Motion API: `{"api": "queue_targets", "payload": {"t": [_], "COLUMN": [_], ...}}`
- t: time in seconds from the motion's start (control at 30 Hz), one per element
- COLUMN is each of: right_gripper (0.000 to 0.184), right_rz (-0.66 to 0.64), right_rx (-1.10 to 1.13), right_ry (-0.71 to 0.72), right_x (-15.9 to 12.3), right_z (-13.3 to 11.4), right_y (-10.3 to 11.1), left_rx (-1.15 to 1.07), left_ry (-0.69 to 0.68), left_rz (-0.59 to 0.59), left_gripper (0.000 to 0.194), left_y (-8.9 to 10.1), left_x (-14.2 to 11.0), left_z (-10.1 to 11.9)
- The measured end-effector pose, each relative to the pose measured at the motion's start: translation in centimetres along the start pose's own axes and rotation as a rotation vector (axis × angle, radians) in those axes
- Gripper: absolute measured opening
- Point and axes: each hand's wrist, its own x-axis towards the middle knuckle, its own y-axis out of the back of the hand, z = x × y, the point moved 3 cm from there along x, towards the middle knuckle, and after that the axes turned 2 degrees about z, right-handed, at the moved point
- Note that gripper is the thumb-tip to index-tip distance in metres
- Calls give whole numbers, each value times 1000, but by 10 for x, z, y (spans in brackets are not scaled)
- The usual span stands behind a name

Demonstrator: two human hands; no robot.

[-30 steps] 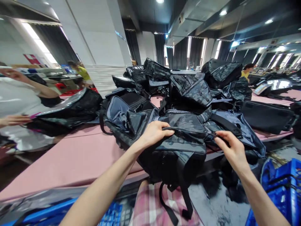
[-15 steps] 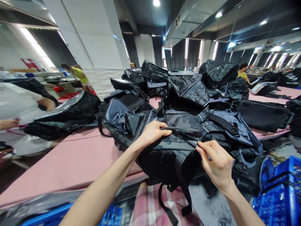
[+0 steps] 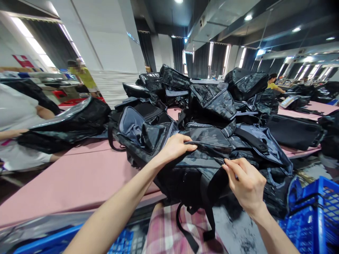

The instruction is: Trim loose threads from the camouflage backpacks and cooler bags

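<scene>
The left hand (image 3: 177, 147) pinches an edge of the bag (image 3: 182, 176); the right hand (image 3: 245, 180), fingers closed, is at the bag's right side, any small item in it unclear. The bag lies beneath and between both hands, over the table's (image 3: 87, 176) near edge. Beyond them is a pile of bags (image 3: 212, 98).

On my feed the backpack (image 3: 209, 137) reads black and charcoal in a mottled camouflage pattern, its straps (image 3: 209, 215) plain black. I see slate blue-grey lining (image 3: 129, 123), a solid pink tabletop (image 3: 92, 176), bright blue crates (image 3: 303, 222), pink, white and mauve plaid cloth (image 3: 161, 225), dark grey curtains (image 3: 200, 63), a white column (image 3: 103, 31) and a yellow shirt (image 3: 271, 85).
</scene>
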Motion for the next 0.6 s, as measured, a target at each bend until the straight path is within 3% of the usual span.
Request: {"api": "queue_targets", "payload": {"t": [0.6], "right_gripper": [11], "right_rz": [-50], "right_rx": [-33], "right_ry": [-29], "right_x": [3], "right_z": [-9], "right_y": [0], "left_rx": [-2], "left_ry": [-36], "left_rz": [-3], "left_gripper": [26], "left_y": [1], "left_x": [-2], "left_z": [0]}}
